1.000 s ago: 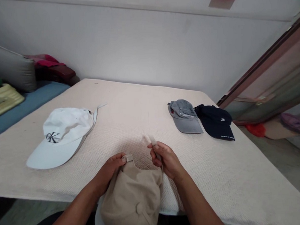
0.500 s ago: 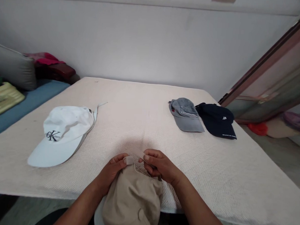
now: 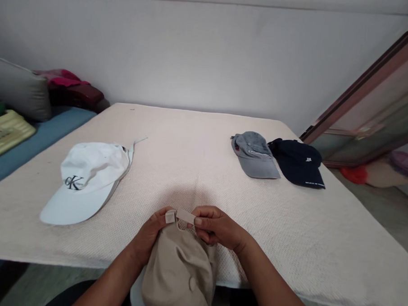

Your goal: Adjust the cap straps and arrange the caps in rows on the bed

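Observation:
A beige cap [image 3: 182, 269] hangs at the near table edge, its back opening facing up and away from me. My left hand [image 3: 153, 229] pinches the left side of that opening, beside a short pale tab. Between thumb and fingers, my right hand [image 3: 216, 225] holds the cap's light strap [image 3: 185, 216], whose free end reaches the tab. A white cap [image 3: 91, 179] with black letters lies to the left. On the right, a grey cap [image 3: 256, 155] sits against a navy cap [image 3: 300, 164].
A pale textured cloth covers the table [image 3: 177, 138], which meets a white wall [image 3: 195, 53]. At the left are a grey cushion [image 3: 20, 88], a yellow item [image 3: 8, 133] and red cloth [image 3: 65, 78]. A framed glass panel stands at the right.
The strap in my right hand has moved left and now reaches the pale tab. My left hand has shifted slightly left with the cap's edge. The view has shifted slightly.

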### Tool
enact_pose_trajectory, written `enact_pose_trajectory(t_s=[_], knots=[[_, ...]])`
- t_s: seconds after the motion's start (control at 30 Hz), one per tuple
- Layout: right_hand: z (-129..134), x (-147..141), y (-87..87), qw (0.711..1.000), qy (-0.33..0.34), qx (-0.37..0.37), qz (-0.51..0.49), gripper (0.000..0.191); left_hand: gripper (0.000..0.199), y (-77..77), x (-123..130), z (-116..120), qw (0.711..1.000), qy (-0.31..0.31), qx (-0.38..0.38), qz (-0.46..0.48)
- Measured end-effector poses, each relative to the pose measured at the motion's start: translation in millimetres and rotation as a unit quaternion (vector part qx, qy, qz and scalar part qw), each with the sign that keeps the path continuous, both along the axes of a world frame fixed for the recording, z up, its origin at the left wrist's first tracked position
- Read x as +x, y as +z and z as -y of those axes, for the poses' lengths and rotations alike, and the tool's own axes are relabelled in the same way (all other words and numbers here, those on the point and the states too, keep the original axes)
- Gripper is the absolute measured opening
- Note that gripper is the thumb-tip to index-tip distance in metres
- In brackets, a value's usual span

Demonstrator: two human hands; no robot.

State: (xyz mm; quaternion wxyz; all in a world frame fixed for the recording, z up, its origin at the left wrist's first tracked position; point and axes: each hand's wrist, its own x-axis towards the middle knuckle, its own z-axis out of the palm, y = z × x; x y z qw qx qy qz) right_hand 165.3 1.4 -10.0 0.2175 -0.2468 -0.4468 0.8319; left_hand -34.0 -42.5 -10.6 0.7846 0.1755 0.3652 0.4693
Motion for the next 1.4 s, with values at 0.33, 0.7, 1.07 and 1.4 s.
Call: enact_pose_trajectory(t_s=[0.33,0.7,1.07,1.4], knots=[[-0.8,1.3,1.5,0.999,0.032,0.023,0.038,0.026,0.013,-2.9,-2.4,-1.1,0.998,-0.032,0.022,-0.041],[-1.0,2.0,2.9,0.996,0.02,0.058,0.068,0.026,0.008,-9.8,-5.4,-2.1,0.998,-0.023,0.009,-0.054],[-0.6,-1.2,5.1,0.984,0.005,0.133,0.119,0.029,0.012,-9.9,-4.6,1.4,0.987,-0.099,0.036,-0.12],[3.1,-9.6,-1.5,0.972,-0.099,0.157,0.147,0.02,0.014,-15.8,-3.9,0.1,0.988,-0.084,0.015,-0.131]])
